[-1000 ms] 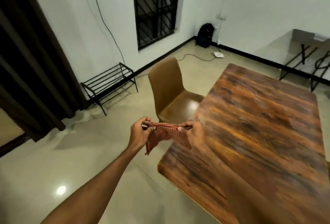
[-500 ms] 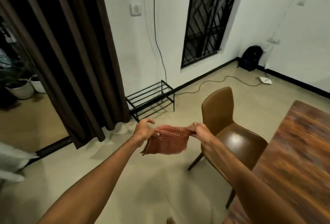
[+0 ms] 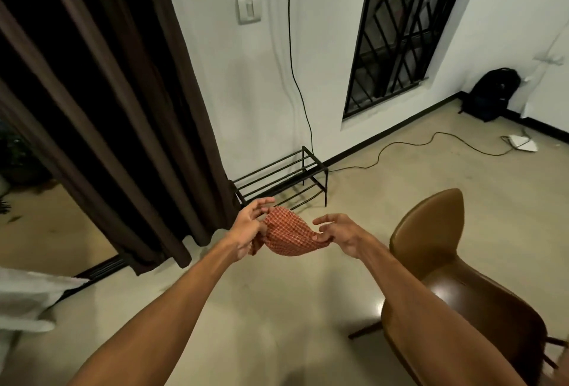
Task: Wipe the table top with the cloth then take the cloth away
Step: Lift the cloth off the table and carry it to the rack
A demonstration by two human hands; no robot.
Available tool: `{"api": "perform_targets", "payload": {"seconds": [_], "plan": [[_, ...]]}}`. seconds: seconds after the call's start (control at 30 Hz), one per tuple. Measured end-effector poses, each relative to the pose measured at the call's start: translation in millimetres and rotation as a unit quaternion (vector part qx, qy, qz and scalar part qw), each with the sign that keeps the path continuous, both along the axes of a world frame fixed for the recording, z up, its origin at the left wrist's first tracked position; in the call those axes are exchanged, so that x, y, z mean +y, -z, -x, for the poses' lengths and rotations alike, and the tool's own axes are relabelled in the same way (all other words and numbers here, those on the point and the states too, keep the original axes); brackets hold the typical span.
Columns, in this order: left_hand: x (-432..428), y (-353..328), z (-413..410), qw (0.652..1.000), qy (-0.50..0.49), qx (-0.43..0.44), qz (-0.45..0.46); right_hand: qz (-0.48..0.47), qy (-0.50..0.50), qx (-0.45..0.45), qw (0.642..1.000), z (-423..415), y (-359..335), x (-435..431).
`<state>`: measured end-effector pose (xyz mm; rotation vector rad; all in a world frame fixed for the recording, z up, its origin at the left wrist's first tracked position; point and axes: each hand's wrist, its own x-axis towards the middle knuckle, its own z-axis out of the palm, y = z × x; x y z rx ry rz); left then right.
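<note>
A red checked cloth [image 3: 288,236] hangs bunched between both hands, in the air over the floor. My left hand [image 3: 248,225] grips its left end with some fingers spread above it. My right hand [image 3: 337,231] pinches the cloth's right corner with its lower fingers while the others are splayed. The table top is out of view.
A brown chair [image 3: 431,231] stands just right of my right arm. A low black metal rack [image 3: 283,179] sits against the white wall ahead. Dark curtains [image 3: 107,108] hang at the left by a doorway. A cable [image 3: 400,147] and a black backpack [image 3: 489,93] lie at the far right.
My view has turned left, away from the table, which has left the frame. The cloth went from stretched flat to bunched, and my fingers have spread out.
</note>
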<state>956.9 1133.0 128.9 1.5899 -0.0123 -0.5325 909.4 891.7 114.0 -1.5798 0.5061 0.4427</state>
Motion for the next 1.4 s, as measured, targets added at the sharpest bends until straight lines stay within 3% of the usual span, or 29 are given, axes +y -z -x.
{"api": "perform_targets", "payload": {"seconds": [0.13, 0.27, 0.43, 0.53, 0.67, 0.8, 0.93, 1.2, 1.4], "plan": [[-13.1, 12.9, -61.1, 1.000, 0.014, -0.027, 0.002, -0.025, -0.085, 0.094, 0.992, -72.5, 5.4, -15.8], [-15.3, 39.4, -118.7, 1.000, 0.017, -0.012, -0.013, -0.040, -0.109, 0.118, 0.986, -134.3, 22.7, -20.6], [-18.6, 86.5, -197.1, 0.990, -0.078, 0.116, 0.012, 0.027, -0.044, 0.064, 0.997, -216.5, 63.2, -19.3], [-28.4, 114.0, -242.8, 0.972, -0.141, 0.185, -0.040, 0.061, -0.006, 0.032, 0.998, -270.8, 90.3, -17.7], [-38.0, 136.1, -287.3, 0.948, -0.097, 0.293, -0.076, 0.024, 0.025, 0.040, 0.999, -325.3, 125.0, -26.4], [-42.7, 169.9, -334.5, 0.935, -0.091, 0.332, -0.080, -0.014, 0.058, 0.049, 0.997, -376.4, 165.5, -44.6], [-55.0, 217.3, -367.3, 0.944, -0.170, 0.274, -0.070, 0.040, 0.051, 0.020, 0.998, -419.3, 216.6, -58.6], [-77.3, 350.3, -387.6, 0.957, -0.214, 0.190, -0.043, 0.084, 0.069, -0.057, 0.992, -471.5, 342.7, -67.6], [-75.1, 423.3, -406.4, 0.953, -0.255, 0.042, -0.155, 0.144, 0.091, -0.098, 0.980, -495.6, 415.7, -62.5]]}}
